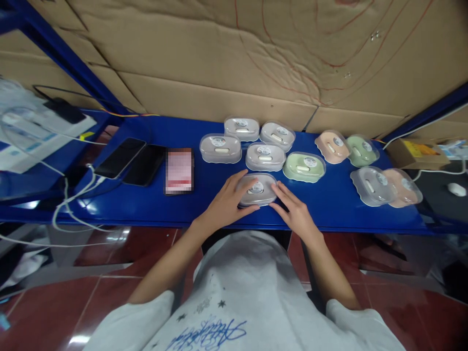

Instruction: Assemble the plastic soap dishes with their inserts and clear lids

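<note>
A grey oval plastic box (259, 196) with a clear lid and a round label, looking like a soap box, lies near the table's front edge. Around its left side curls my left hand (231, 196), a finger over the lid and the thumb at the near edge. From the right, my right hand (292, 207) grips the same box between fingers and thumb. Just behind it stand another grey box (265, 157) and a green box (304, 167). Further grey boxes (220, 148) sit at the back left of these.
Peach (332, 146), green (361, 150) and grey (373, 186) lidded boxes stand to the right. Phones (121, 158) and a device with a blurred-out screen (179, 171) lie left on the blue table (204, 187). White cables (66, 204) hang over the left edge. Cardboard (204, 58) lines the back.
</note>
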`<state>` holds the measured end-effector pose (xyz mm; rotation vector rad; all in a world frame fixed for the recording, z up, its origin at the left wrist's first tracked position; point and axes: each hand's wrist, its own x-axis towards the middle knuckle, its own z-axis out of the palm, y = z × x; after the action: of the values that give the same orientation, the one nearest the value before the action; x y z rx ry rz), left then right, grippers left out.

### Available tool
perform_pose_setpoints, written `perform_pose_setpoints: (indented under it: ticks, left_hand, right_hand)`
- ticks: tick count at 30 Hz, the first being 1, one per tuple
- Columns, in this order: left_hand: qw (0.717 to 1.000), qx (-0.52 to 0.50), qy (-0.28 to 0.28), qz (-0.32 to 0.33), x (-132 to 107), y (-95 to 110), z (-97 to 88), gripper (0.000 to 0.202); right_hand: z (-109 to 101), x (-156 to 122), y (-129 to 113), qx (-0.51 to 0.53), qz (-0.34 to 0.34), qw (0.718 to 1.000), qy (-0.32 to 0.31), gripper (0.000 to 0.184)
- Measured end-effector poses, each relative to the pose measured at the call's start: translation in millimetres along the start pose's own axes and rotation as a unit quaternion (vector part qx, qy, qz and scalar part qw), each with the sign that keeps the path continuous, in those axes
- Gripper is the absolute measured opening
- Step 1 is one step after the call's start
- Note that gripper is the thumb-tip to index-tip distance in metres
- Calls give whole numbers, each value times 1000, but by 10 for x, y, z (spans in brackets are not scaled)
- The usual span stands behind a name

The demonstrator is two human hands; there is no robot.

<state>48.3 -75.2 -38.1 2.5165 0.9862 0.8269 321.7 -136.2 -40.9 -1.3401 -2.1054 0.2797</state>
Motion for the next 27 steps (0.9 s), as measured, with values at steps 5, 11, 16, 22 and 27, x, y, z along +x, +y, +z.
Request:
perform_pose_setpoints:
  ticks: [5,11,16,22,27]
  left_hand:
    - [1000,4,-9,-7,2,20,-30,74]
    - [996,7,-53,-68,-19,76,-212,75]
    - [988,58,-89,-112,20,185,-239,76]
    - [994,60,-22,-85,30,141,-275,77]
    - [978,62,169,-110,276,-192,-947,77]
  right_hand:
    - [3,-3,2,3,-5,1000,10,68]
    - [-15,21,-8,-14,-36,999,-30,68]
    - [-14,28,-2,-46,-58,996,-57,67]
    - [14,30,-15,-46,-59,996,-43,76]
    - [18,35,-27,-29,-34,998,-44,78]
